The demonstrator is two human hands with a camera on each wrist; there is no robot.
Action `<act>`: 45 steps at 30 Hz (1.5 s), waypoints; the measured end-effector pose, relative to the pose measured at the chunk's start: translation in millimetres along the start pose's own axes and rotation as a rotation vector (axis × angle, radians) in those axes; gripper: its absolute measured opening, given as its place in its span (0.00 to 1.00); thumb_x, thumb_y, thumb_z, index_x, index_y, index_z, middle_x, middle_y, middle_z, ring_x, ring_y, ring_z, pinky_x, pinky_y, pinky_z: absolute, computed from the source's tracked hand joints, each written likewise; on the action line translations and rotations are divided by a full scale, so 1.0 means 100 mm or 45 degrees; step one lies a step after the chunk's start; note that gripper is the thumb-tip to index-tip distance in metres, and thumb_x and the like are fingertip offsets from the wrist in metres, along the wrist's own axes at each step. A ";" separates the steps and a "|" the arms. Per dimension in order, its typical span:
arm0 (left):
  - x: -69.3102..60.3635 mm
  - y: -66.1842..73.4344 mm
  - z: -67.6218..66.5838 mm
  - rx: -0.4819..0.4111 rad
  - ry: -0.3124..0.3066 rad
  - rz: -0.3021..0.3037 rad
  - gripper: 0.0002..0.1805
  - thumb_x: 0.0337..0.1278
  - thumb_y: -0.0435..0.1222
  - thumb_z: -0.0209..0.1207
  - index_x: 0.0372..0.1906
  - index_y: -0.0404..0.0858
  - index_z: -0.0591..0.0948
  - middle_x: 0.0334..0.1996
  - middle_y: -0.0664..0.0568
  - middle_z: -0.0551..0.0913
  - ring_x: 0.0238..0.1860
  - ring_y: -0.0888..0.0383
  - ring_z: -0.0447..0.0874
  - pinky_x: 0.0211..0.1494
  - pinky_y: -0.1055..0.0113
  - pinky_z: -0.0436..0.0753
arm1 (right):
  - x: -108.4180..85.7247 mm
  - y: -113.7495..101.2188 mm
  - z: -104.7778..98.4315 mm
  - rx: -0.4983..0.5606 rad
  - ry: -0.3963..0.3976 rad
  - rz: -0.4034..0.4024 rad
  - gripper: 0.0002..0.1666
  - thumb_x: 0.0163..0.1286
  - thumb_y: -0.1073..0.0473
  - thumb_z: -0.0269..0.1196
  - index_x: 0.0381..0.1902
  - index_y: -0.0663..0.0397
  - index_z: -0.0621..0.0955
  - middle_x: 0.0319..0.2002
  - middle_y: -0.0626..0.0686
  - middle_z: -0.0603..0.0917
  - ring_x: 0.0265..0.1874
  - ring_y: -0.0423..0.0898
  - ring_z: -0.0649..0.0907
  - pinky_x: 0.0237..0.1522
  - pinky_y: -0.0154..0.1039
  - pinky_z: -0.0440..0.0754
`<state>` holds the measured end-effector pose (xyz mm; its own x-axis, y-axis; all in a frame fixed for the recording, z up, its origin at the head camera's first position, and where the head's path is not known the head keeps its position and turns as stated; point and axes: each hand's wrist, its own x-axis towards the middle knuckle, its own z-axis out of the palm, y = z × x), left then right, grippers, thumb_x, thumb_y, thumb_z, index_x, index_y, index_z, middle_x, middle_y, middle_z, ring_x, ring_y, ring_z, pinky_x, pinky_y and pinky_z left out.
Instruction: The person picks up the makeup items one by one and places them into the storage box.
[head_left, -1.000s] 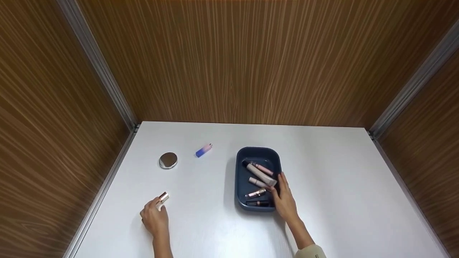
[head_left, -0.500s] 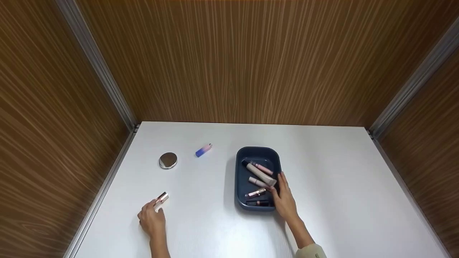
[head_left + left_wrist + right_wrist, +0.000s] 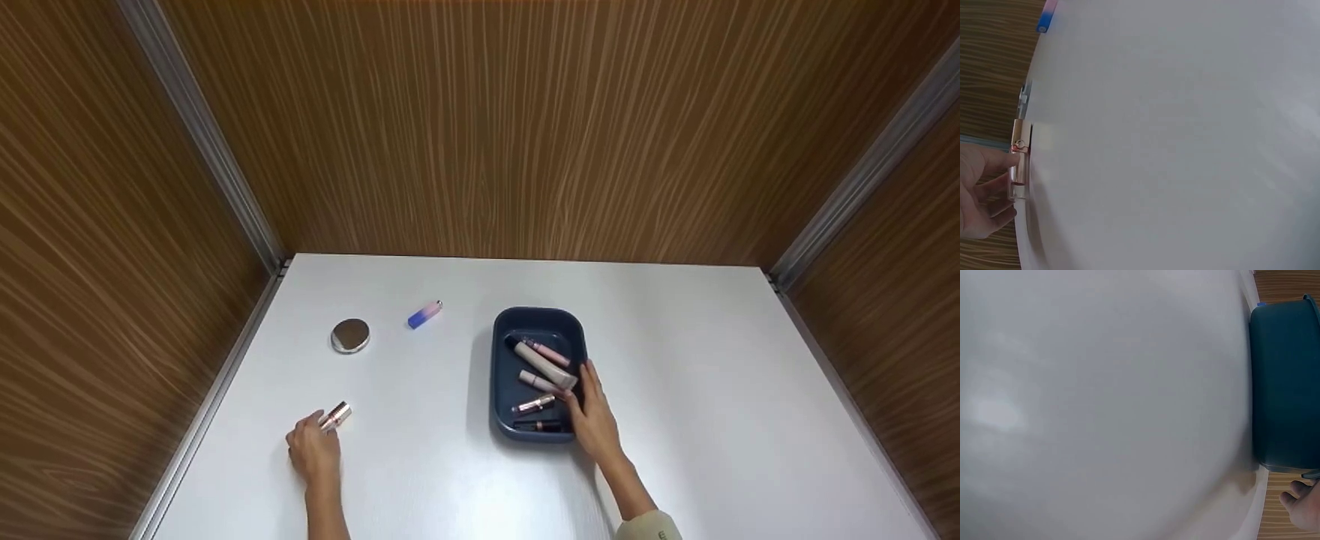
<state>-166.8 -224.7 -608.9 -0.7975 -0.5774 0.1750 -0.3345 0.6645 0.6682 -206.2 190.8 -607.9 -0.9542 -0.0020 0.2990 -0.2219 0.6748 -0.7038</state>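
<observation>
My left hand point(image 3: 313, 450) is at the front left of the table and pinches a shiny gold lipstick tube point(image 3: 337, 415) between thumb and fingers. In the left wrist view the gold tube point(image 3: 1021, 154) has a clear lower end and a small ring emblem. My right hand point(image 3: 596, 427) holds the right rim of a dark blue bin point(image 3: 502, 375), thumb over the edge and fingers along the outside. Inside the bin lie a pale squeeze tube point(image 3: 541, 363), a pink tube point(image 3: 551, 353), a small white tube point(image 3: 537, 380), a pinkish tube point(image 3: 534, 405) and a black tube point(image 3: 536, 426).
A round compact mirror point(image 3: 350, 335) lies at the left on the white table point(image 3: 435, 465). Farther back is a blue-to-pink stick point(image 3: 425, 314) with a small ring at its end. Wood-grain panels point(image 3: 480, 135) close off the back and both sides.
My left hand has shifted slightly left, uncovering a little more of the lipstick tube, which has hardly moved. My right hand and the bin stay in place.
</observation>
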 end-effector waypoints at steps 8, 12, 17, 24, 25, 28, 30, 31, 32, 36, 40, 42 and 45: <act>-0.01 -0.05 0.07 -0.042 0.014 0.031 0.16 0.44 0.20 0.58 0.43 0.24 0.78 0.40 0.30 0.78 0.42 0.34 0.72 0.43 0.46 0.71 | 0.01 -0.01 0.00 -0.010 -0.006 -0.002 0.33 0.69 0.58 0.51 0.67 0.68 0.57 0.69 0.62 0.53 0.64 0.61 0.58 0.59 0.56 0.59; -0.01 -0.06 0.10 -0.052 0.047 0.035 0.14 0.44 0.21 0.59 0.42 0.25 0.79 0.38 0.31 0.79 0.40 0.34 0.73 0.41 0.46 0.71 | 0.01 0.00 0.01 -0.003 0.013 -0.016 0.33 0.69 0.58 0.52 0.66 0.69 0.58 0.68 0.62 0.54 0.64 0.61 0.58 0.58 0.57 0.59; -0.02 -0.07 0.13 -0.048 0.076 0.046 0.12 0.45 0.22 0.60 0.40 0.26 0.80 0.36 0.32 0.79 0.38 0.34 0.73 0.39 0.46 0.71 | 0.00 -0.01 0.01 0.006 0.024 -0.023 0.33 0.69 0.58 0.52 0.66 0.69 0.59 0.68 0.61 0.55 0.64 0.61 0.59 0.58 0.57 0.59; -0.05 -0.05 0.12 -0.057 0.057 0.015 0.12 0.46 0.25 0.61 0.41 0.27 0.80 0.37 0.33 0.79 0.37 0.35 0.73 0.39 0.46 0.72 | 0.00 -0.01 0.00 0.015 0.022 -0.025 0.32 0.70 0.58 0.52 0.66 0.69 0.59 0.68 0.62 0.54 0.65 0.60 0.57 0.60 0.56 0.58; -0.05 -0.05 0.12 -0.061 0.057 0.011 0.13 0.46 0.25 0.61 0.41 0.28 0.80 0.37 0.33 0.79 0.37 0.35 0.73 0.38 0.46 0.72 | 0.00 -0.01 0.00 0.016 0.021 -0.023 0.32 0.70 0.58 0.52 0.66 0.68 0.59 0.68 0.62 0.54 0.65 0.60 0.57 0.60 0.55 0.57; -0.06 -0.03 0.11 -0.074 0.049 0.000 0.12 0.46 0.25 0.62 0.41 0.28 0.80 0.37 0.33 0.79 0.38 0.35 0.73 0.39 0.46 0.72 | 0.00 -0.01 0.00 0.013 0.014 -0.009 0.33 0.69 0.58 0.52 0.67 0.68 0.58 0.68 0.62 0.54 0.65 0.60 0.57 0.60 0.55 0.57; -0.07 -0.02 0.11 -0.084 0.041 -0.009 0.12 0.46 0.25 0.62 0.41 0.28 0.80 0.37 0.33 0.79 0.38 0.35 0.73 0.38 0.45 0.72 | 0.00 -0.02 0.00 0.009 0.005 0.007 0.33 0.69 0.59 0.52 0.67 0.67 0.58 0.69 0.61 0.54 0.65 0.60 0.57 0.60 0.55 0.57; -0.08 -0.01 0.11 -0.090 0.039 -0.014 0.12 0.47 0.25 0.62 0.41 0.28 0.80 0.38 0.33 0.79 0.39 0.35 0.73 0.38 0.45 0.72 | 0.00 -0.02 0.00 0.007 -0.002 0.015 0.33 0.69 0.59 0.52 0.67 0.67 0.57 0.69 0.61 0.53 0.65 0.60 0.56 0.60 0.55 0.57; -0.08 0.00 0.10 -0.096 0.038 -0.019 0.12 0.47 0.25 0.62 0.41 0.29 0.81 0.38 0.33 0.79 0.39 0.36 0.73 0.38 0.45 0.72 | 0.00 -0.02 0.00 0.006 -0.006 0.022 0.33 0.69 0.59 0.52 0.67 0.67 0.57 0.69 0.61 0.53 0.65 0.60 0.56 0.60 0.56 0.57; -0.08 0.03 0.10 -0.103 0.029 -0.023 0.12 0.47 0.25 0.60 0.41 0.29 0.81 0.38 0.34 0.79 0.39 0.36 0.73 0.38 0.45 0.73 | 0.00 -0.03 0.00 0.018 -0.006 0.033 0.33 0.70 0.59 0.51 0.68 0.66 0.57 0.69 0.61 0.53 0.65 0.60 0.56 0.60 0.56 0.57; -0.09 0.06 0.09 -0.094 0.029 -0.008 0.13 0.47 0.23 0.59 0.42 0.29 0.80 0.38 0.33 0.79 0.39 0.36 0.74 0.37 0.45 0.73 | 0.00 -0.03 0.00 0.017 0.001 0.024 0.32 0.70 0.59 0.51 0.67 0.66 0.58 0.69 0.61 0.53 0.65 0.60 0.56 0.60 0.56 0.57; -0.10 0.07 0.08 -0.094 0.030 -0.001 0.13 0.47 0.23 0.59 0.42 0.28 0.80 0.37 0.33 0.79 0.38 0.36 0.74 0.37 0.45 0.74 | 0.00 -0.02 0.01 0.016 -0.001 0.024 0.32 0.70 0.59 0.51 0.67 0.67 0.57 0.69 0.61 0.53 0.65 0.60 0.56 0.60 0.56 0.57; -0.11 0.08 0.08 -0.100 0.031 0.013 0.13 0.46 0.23 0.59 0.41 0.28 0.81 0.37 0.33 0.79 0.38 0.35 0.74 0.38 0.45 0.73 | 0.00 -0.02 0.01 0.020 -0.002 0.025 0.32 0.70 0.59 0.52 0.67 0.68 0.58 0.69 0.62 0.53 0.65 0.60 0.56 0.60 0.56 0.56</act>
<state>-165.1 -209.4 -611.4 -0.7879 -0.5827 0.1990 -0.2854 0.6320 0.7206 -206.2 189.0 -607.2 -0.9587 0.0100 0.2841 -0.2064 0.6630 -0.7196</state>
